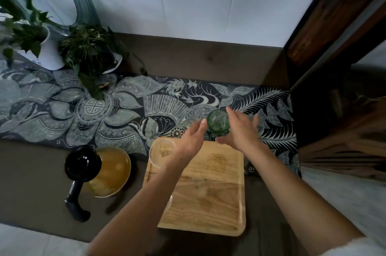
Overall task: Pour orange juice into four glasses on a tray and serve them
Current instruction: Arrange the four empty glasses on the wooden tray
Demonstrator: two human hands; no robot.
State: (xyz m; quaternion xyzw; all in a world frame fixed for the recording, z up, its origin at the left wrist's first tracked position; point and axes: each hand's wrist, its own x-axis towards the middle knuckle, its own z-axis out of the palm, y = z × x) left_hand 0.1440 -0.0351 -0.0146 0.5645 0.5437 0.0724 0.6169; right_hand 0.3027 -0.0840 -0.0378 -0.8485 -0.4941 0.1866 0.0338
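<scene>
A wooden tray lies in front of me on the dark table. A clear glass stands at its far left corner, partly behind my left forearm. Just beyond the tray's far edge a green glass stands on the patterned cloth. My left hand and my right hand flank the green glass, both with fingers apart and neither gripping it. Another clear glass shows faintly behind my right hand. A glass pitcher of orange juice with a black lid and handle stands left of the tray.
A blue-and-white patterned cloth runs across the table. Two potted plants stand at the back left by a round mirror. A dark wooden cabinet closes off the right side. A white wall is behind.
</scene>
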